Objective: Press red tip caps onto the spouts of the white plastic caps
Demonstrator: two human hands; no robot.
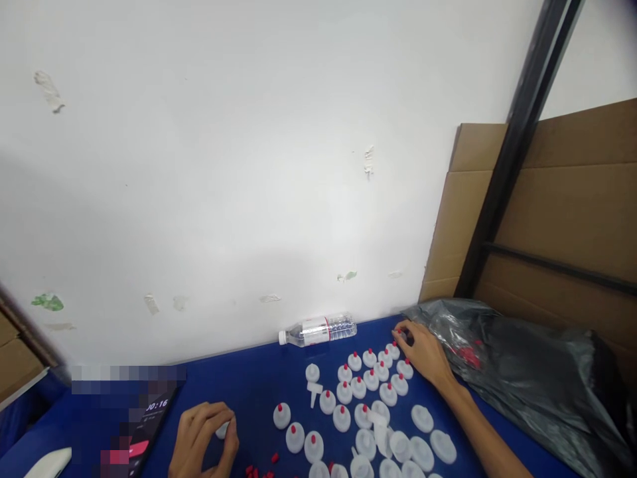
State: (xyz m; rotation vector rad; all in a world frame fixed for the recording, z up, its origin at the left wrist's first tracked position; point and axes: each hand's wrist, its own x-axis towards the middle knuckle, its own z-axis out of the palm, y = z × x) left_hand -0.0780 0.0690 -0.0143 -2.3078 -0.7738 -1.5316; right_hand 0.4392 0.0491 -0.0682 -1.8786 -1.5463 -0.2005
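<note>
At the far left, a black-screened phone (158, 418) lies on the blue tabletop (239, 378), its long axis slanting up toward the wall. Just right of it, the left hand (200, 439) has its thumb and fingers curled narrowly around a small white round piece (221, 431); which way that piece points cannot be told. Right of this hand, small bright-red plastic tips (255, 472) lie loose at the bottom edge of the view.

Next come the round white plastic caps with red tips (342, 418), spread from the middle toward the right hand. Most sit flat on their bases, tips upward, so their long axes stand about upright. Behind them, a clear plastic bottle with a white lid (317, 330) lies sideways along the wall, lid to the left. At the lower right of the group, plain white discs (422, 419) crowd together.

The right hand (423, 350) reaches to the group's far right corner, thumb and forefinger close together at a bit of red; whether they grip it cannot be told. A crumpled black plastic bag (527, 378) bounds that side; bare blue surface lies between left hand and bottle.
</note>
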